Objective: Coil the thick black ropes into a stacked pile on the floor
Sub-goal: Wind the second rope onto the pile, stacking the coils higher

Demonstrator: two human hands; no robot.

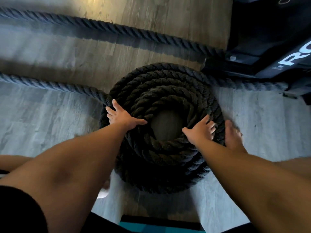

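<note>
Bare floor (42, 125) lies open left of the coiled pile (165, 148) and to its right, where only a bare foot (233, 137) stands just beside the coil. Beyond the pile, two loose rope runs (117, 29) cross the floor side to side. A black equipment base (262, 52) blocks the far right corner, touching the coil's far edge. The coil's centre hole (165, 126) is open.

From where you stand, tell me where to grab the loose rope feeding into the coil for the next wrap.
Grip the loose rope just left of where it joins the coiled pile, near the left hand. Come from above with the fingers wrapped around it. That stretch lies straight and flat on the wooden floor, with clear floor on both sides; further right it merges into the stack.
</note>
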